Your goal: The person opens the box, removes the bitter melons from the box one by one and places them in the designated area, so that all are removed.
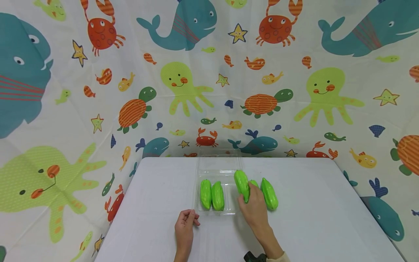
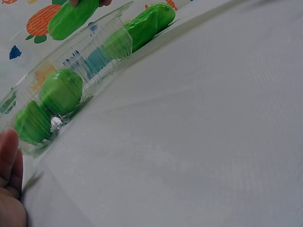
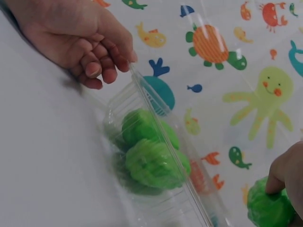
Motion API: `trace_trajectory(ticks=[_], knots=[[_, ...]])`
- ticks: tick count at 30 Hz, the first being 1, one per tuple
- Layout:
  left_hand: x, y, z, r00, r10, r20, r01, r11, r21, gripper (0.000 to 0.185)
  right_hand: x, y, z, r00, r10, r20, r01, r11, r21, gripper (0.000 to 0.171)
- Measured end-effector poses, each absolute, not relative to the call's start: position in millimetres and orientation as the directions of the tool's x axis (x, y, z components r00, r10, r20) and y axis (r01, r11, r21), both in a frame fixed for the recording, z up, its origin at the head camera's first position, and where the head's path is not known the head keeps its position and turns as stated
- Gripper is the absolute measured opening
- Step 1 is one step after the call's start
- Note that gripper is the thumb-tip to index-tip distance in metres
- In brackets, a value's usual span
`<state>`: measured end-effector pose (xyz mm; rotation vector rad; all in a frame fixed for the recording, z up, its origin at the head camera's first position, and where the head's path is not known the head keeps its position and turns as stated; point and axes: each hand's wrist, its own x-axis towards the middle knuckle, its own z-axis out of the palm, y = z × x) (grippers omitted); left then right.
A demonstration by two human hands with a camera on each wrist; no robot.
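Two gourds (image 1: pixel 212 195) lay in the clear tray (image 1: pixel 229 211) at frame centre; the right hand (image 1: pixel 253 207) gripped a third gourd (image 1: pixel 242 185), likely next to lower beside them, while the left hand (image 1: pixel 185 225), loosely curled, touched the tray's near corner on the counter (image 1: pixel 327 218).

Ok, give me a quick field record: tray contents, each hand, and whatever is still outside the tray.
Tray: clear plastic tray, lid open, on the white table
In tray: two green gourds at its left end
Right hand: grips a third gourd above the tray
Left hand: holds nothing, fingers at the tray's near left corner
Outside: loose gourd right of the tray
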<state>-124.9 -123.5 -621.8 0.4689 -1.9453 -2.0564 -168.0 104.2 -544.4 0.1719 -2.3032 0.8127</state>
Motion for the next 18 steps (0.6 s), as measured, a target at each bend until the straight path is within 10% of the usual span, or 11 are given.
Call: trace_trajectory(ticks=[18], knots=[[-124.6,-124.2,-623.8,-0.914,-0.402,-0.050,-0.022,-0.075,0.997,0.023,-163.4,113.1,-545.4,-0.776,0.139,0.615,-0.286,0.792,-0.540,0.048]])
